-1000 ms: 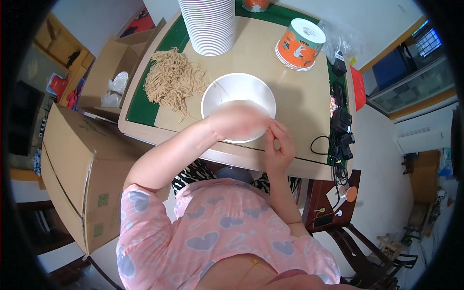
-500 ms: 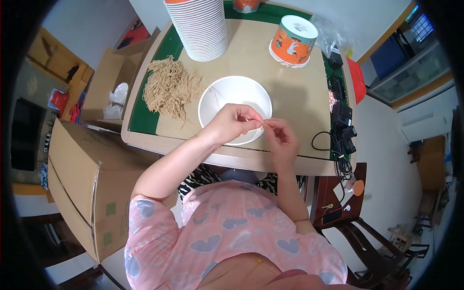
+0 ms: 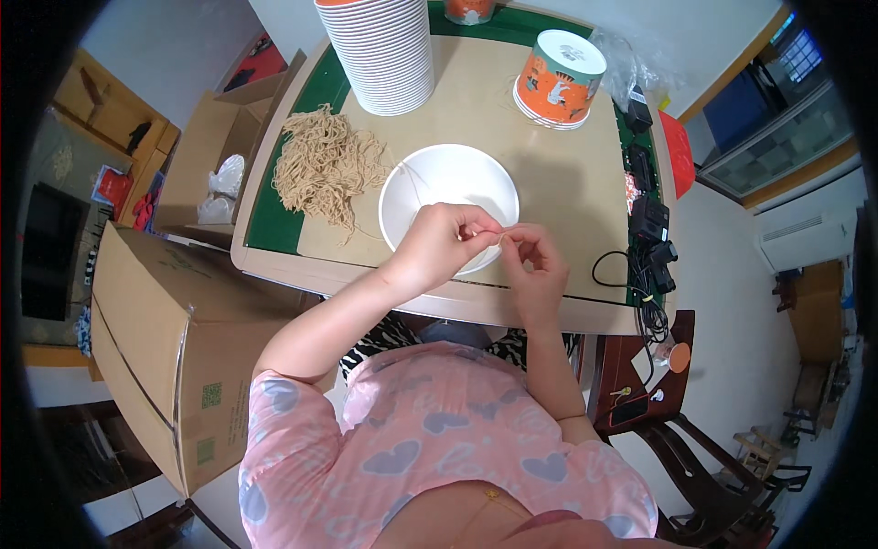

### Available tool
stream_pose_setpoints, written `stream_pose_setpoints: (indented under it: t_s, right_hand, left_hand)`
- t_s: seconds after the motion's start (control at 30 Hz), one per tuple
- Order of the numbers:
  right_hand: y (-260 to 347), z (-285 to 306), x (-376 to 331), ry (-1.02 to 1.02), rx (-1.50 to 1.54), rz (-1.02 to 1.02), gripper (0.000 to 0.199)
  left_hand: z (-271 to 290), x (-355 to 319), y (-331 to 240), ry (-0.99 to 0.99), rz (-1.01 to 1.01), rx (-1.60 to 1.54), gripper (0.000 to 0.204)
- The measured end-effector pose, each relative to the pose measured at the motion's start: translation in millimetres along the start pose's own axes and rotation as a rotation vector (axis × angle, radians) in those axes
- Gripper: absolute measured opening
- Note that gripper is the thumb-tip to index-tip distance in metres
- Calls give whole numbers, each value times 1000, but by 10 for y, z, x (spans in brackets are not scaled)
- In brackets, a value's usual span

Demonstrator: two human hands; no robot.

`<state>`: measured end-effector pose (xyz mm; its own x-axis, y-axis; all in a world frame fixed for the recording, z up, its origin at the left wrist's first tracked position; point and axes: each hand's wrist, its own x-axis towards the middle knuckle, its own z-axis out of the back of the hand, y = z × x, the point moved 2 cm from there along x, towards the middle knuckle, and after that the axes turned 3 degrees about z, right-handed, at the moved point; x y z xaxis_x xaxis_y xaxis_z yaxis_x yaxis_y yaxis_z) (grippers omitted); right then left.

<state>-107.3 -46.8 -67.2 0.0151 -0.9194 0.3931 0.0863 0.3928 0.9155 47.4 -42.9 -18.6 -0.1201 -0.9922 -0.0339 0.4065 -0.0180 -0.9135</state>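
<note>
Over the near edge of a white bowl (image 3: 498,188), both hands meet fingertip to fingertip. My left hand (image 3: 446,240) is closed in a pinch, and so is my right hand (image 3: 535,265). A thin tan strand, string-like, shows between their fingertips; its ends are hidden by the fingers. Left of the bowl lies a tangled heap of tan string (image 3: 325,169). One thin strand crosses the bowl's left rim and hangs down inside it. The bowl stands upright on the table, partly covered by my left hand.
A tall stack of white paper cups (image 3: 380,59) rises behind the heap. Upside-down orange printed cups (image 3: 556,82) stand at the back right. Black adapters and cables (image 3: 651,229) line the right edge. Cardboard boxes (image 3: 183,339) are on the left; a dark wooden chair (image 3: 631,366) is at right.
Both hands keep their pinch at the same spot over the bowl, with only a slight shift of the fingers. The whole view has moved a little.
</note>
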Motion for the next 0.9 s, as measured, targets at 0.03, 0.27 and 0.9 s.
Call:
stream_pose_setpoints:
  t_s: [0.03, 0.27, 0.9]
  right_hand:
    - [-1, -2, 2, 6, -5, 4, 10]
    - [210, 18, 12, 76, -142, -39, 15]
    - [142, -102, 39, 101, -168, -54, 8]
  left_hand:
    - [-5, -10, -14, -2, 1, 0, 12]
    - [80, -54, -28, -70, -11, 25, 7]
    - [123, -77, 137, -116, -72, -20, 10]
